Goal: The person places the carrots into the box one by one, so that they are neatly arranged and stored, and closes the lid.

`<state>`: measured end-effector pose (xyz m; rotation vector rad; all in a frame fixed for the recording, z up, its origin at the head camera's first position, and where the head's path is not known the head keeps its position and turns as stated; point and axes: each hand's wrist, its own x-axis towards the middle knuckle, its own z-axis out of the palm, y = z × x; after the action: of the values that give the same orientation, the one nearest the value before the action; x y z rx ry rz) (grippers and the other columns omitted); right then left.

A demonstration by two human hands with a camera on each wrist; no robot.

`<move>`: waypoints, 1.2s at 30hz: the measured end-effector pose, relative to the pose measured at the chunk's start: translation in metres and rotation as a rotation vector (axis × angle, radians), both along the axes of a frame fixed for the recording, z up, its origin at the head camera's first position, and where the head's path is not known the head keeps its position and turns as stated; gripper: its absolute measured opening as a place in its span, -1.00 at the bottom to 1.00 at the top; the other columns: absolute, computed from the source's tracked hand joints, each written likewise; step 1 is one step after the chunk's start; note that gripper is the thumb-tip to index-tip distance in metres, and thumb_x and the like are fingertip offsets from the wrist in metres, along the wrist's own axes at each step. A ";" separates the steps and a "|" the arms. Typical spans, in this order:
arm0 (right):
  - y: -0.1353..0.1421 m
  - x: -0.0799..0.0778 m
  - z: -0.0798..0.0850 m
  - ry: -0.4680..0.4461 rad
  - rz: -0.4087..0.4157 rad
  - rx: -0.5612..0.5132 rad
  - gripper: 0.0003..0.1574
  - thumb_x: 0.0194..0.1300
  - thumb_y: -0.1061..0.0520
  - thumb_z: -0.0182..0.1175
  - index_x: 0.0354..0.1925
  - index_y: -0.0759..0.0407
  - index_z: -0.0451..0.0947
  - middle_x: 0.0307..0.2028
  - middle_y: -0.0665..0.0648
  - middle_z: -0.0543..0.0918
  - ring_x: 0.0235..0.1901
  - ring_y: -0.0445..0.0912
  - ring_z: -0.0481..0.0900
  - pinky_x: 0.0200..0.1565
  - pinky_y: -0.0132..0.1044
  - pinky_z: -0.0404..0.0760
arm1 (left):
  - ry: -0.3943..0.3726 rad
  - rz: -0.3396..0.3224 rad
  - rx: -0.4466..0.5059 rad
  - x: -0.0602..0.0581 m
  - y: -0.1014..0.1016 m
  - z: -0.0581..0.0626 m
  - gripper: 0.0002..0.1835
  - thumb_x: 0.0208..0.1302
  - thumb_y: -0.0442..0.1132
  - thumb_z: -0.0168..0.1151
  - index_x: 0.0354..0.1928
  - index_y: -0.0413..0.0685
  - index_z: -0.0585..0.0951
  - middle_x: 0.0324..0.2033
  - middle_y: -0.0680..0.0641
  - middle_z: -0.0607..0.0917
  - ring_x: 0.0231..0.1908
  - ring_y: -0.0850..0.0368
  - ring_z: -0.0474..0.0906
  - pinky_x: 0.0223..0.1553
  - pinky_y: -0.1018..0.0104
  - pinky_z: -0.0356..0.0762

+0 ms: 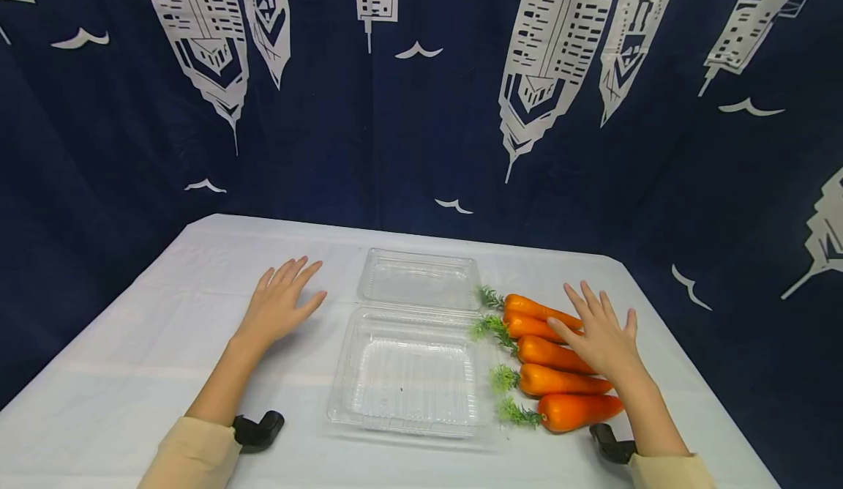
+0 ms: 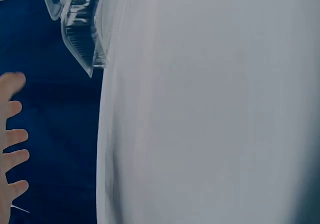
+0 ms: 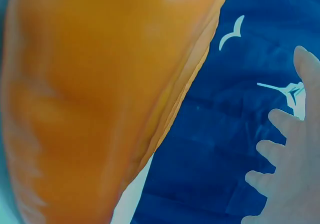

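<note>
My left hand [image 1: 276,310], fingers spread, is left of a clear plastic clamshell container [image 1: 342,383] and holds nothing. The container lies unfolded, its lid [image 1: 421,258] flat on the far side and the deeper base nearer me. Over the thin ends of several orange carrots [image 1: 553,353] is my right hand [image 1: 602,339], also spread and holding nothing. The carrots lie in a column right of the container, their green leafy tops [image 1: 503,378] pointing left toward it. In the right wrist view the nearest carrot [image 3: 100,93] fills the left side, with fingers [image 3: 270,151] at the right.
A white cloth covers the table [image 1: 118,372]. Behind it hangs a dark blue curtain [image 1: 421,130] with white building and bird prints. Black wrist cameras sit on both wrists, the left camera [image 1: 259,430] and the right camera [image 1: 612,445] low over the cloth.
</note>
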<state>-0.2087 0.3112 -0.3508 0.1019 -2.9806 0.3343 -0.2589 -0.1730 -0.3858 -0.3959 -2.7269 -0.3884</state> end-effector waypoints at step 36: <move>-0.010 0.044 -0.006 0.398 -0.065 -0.206 -0.48 0.27 -0.06 0.04 0.14 0.12 0.38 0.14 0.32 0.41 0.14 0.24 0.28 0.23 0.28 -0.05 | -0.013 0.050 0.635 0.007 0.024 -0.001 -0.67 0.30 -0.12 -0.04 0.06 -0.01 0.47 0.03 -0.08 0.54 0.04 -0.05 0.42 -0.08 -0.07 0.37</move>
<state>-0.1647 0.3012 -0.3569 0.0428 -2.5358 0.5396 -0.2523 -0.1494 -0.3865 -0.1463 -2.4384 -1.1899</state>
